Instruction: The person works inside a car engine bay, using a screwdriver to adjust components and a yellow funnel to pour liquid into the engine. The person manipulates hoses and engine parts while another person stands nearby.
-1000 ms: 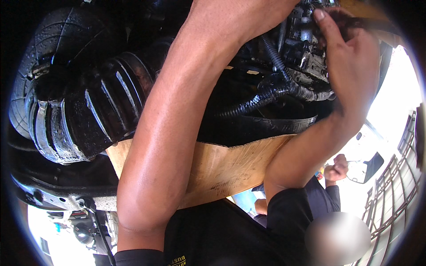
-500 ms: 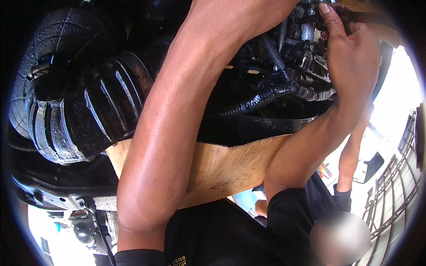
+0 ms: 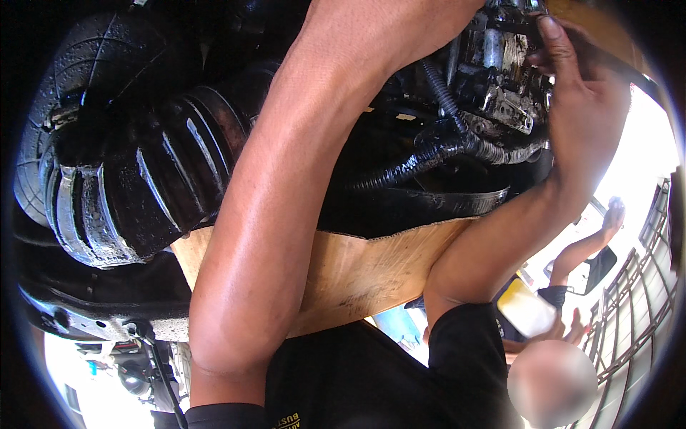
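My left forearm crosses the middle of the view, and the back of my left hand (image 3: 429,28) reaches the top edge beside the engine parts. Its fingers lie out of sight. At the upper right my right hand (image 3: 589,96) is closed around a dark bar (image 3: 607,63), thumb up along it. What kind of bar it is I cannot make out. Next to that hand sits an oily metal engine part (image 3: 511,100). A black corrugated conduit (image 3: 446,96) runs below it and joins others at a taped branch.
A thick ribbed black air hose (image 3: 157,179) fills the left side. A cardboard sheet (image 3: 371,268) lies over the front edge, under my forearms. At lower right a person (image 3: 554,293) stands close by, near a yellow and white object (image 3: 525,307) and a barred wall (image 3: 636,307).
My right hand has shifted right and slightly down with the dark bar, baring more of the engine part. My left arm has barely moved. The other person's arms moved, and a yellow and white object appeared.
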The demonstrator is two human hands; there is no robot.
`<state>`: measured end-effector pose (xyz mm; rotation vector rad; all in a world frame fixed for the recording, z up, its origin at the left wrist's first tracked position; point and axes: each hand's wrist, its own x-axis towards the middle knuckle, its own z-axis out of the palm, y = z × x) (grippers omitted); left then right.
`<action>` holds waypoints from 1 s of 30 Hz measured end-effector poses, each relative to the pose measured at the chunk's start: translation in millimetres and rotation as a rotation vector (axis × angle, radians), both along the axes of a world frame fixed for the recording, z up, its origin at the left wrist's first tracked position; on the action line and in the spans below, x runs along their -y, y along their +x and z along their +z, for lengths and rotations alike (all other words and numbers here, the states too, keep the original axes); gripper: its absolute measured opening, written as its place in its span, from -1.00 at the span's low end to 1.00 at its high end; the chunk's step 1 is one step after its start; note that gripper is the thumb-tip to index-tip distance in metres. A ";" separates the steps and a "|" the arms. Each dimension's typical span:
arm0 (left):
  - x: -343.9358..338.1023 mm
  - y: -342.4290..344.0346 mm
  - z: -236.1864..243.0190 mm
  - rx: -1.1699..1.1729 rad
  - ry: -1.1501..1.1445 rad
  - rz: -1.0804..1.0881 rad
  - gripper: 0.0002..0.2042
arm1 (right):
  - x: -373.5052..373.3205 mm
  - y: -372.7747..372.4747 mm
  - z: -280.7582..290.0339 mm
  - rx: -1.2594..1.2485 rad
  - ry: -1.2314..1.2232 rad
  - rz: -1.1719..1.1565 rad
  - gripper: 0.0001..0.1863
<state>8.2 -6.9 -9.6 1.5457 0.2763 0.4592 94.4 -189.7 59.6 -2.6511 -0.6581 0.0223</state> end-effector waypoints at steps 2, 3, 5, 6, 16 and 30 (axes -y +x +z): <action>-1.5 -2.2 -0.6 0.001 -0.010 -0.007 -0.71 | 4.9 -1.1 2.6 -0.008 -0.002 -0.030 -0.70; -1.1 -3.3 0.1 0.002 -0.015 -0.010 -0.71 | 7.5 -1.1 3.8 -0.012 -0.003 -0.045 -0.70; -2.7 -4.2 1.6 0.008 -0.022 -0.018 -0.71 | 13.8 6.1 5.4 0.019 -0.024 -0.008 -0.70; -3.8 -4.6 1.9 0.011 -0.026 -0.022 -0.71 | 15.4 8.0 5.8 0.034 -0.035 0.011 -0.70; -0.1 -7.7 5.7 -0.016 -0.009 0.001 -0.69 | 13.4 -3.5 -6.9 -0.229 -0.004 0.123 -0.78; -2.2 -5.7 1.5 0.013 -0.105 -0.085 -0.68 | 28.1 8.7 -17.2 -0.297 0.139 0.142 -0.78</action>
